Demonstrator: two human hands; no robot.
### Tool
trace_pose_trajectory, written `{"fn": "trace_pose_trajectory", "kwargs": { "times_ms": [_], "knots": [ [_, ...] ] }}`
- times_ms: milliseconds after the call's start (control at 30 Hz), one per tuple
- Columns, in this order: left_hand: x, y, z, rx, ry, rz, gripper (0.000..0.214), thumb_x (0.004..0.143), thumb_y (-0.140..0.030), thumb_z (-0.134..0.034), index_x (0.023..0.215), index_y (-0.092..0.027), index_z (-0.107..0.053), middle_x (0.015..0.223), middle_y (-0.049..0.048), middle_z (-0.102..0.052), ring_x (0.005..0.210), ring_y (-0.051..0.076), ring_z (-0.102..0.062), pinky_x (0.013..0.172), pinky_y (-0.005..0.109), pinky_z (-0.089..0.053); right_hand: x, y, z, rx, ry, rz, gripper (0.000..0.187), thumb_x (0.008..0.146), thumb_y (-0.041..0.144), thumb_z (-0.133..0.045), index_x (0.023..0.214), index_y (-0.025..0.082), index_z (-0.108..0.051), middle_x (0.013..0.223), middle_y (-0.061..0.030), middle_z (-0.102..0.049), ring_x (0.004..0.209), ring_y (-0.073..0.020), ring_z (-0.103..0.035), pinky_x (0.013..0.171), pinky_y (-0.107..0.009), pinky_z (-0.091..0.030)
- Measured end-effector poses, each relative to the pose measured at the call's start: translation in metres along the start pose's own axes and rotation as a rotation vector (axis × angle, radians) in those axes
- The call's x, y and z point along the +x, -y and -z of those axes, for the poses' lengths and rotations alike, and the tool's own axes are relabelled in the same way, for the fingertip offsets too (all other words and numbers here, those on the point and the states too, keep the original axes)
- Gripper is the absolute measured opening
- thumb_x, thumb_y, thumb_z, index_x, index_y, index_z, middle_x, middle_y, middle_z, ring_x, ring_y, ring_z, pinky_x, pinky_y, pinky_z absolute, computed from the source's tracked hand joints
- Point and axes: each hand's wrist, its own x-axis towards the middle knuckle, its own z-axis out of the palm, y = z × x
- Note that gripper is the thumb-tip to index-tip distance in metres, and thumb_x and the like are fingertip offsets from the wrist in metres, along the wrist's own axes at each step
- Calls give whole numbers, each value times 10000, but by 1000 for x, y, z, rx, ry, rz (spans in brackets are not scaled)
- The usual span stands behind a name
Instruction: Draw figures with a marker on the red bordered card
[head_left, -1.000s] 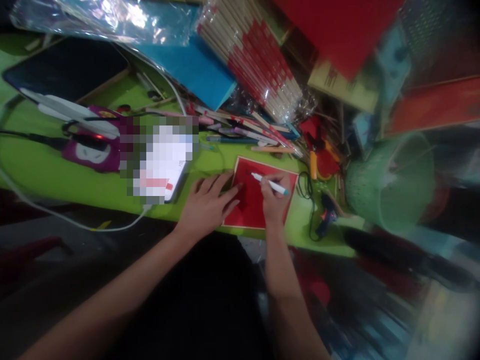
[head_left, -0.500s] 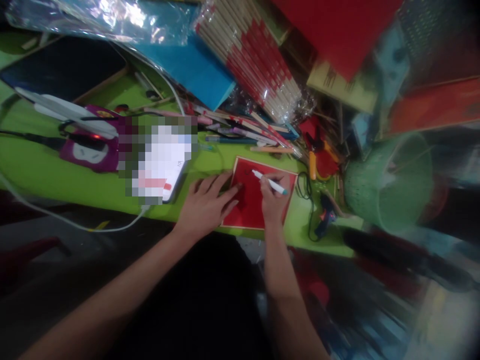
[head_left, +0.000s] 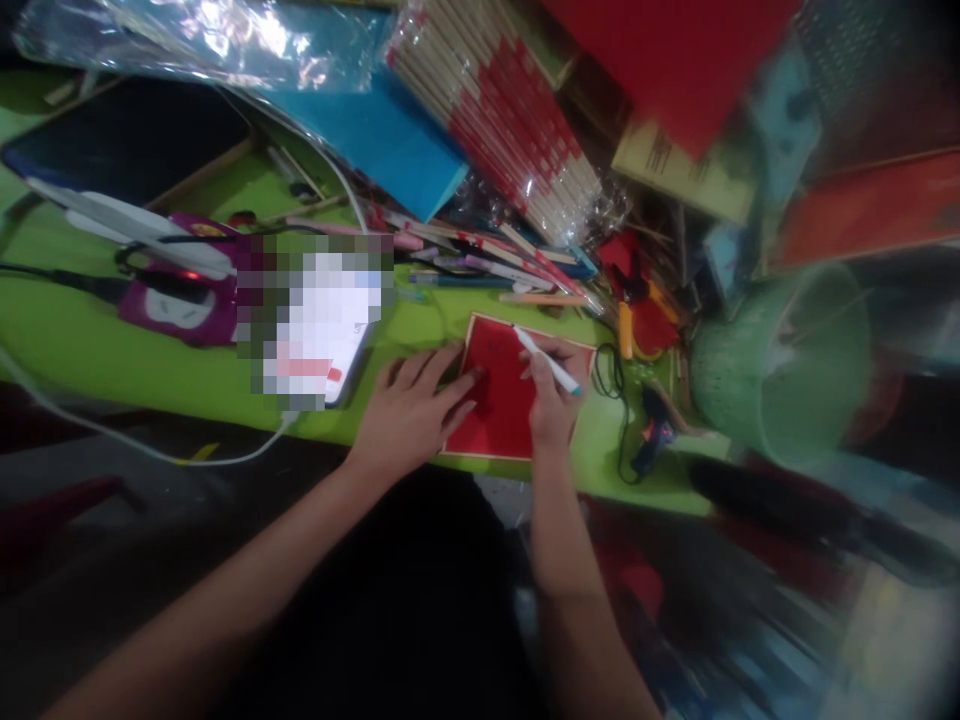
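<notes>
A red panel with a pale thin border (head_left: 499, 420) lies flat on the green table. Small dark marks show near its top edge. My right hand (head_left: 553, 405) is closed around a white marker (head_left: 551, 366) with a teal end, its tip at the upper part of the red panel. Fingers spread, my left hand (head_left: 412, 410) rests flat across the panel's left edge and the table beside it. The phone (head_left: 330, 330), partly blurred out, lies to the left of that hand.
Pens and sticks (head_left: 495, 265) are heaped behind the panel. Pliers with orange handles (head_left: 637, 310), a glue gun (head_left: 654, 435) and a green basket (head_left: 780, 365) stand to the right. At left are a purple power strip (head_left: 176, 310) and a white cable (head_left: 225, 460).
My right hand has shifted slightly right with the marker, whose tip is now further right and up on the panel. More dark marks show there. My left hand stays put.
</notes>
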Motion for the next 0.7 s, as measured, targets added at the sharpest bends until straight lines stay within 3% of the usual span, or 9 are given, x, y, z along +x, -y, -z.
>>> {"fn": "trace_pose_trajectory", "kwargs": {
  "times_ms": [167,400,700],
  "knots": [
    [-1,1,1,-20,-5,-2,344,1052,-355,-603,1365,-285,-726,1525,130,-651,1260,348,-661,998,531,-509,-7,-5,3,1,109,-16,150,911,368,-757,946,239,-688,835,9,-704,694,-141,-660,636,-274,-540],
    [-2,3,3,-39,-46,-35,290,1056,-340,-592,1279,-248,-754,1469,118,-696,1294,317,-649,1003,495,-518,-8,-1,-2,-38,103,-105,184,867,329,-767,859,229,-613,746,36,-681,622,-124,-637,614,-259,-536],
    [-3,2,1,-123,-5,23,305,1041,-334,-600,1307,-293,-744,1489,113,-679,1329,328,-622,1048,523,-502,-6,4,-3,-119,112,-51,180,859,335,-756,835,231,-611,712,42,-685,594,-119,-618,566,-244,-510]
  ]
}}
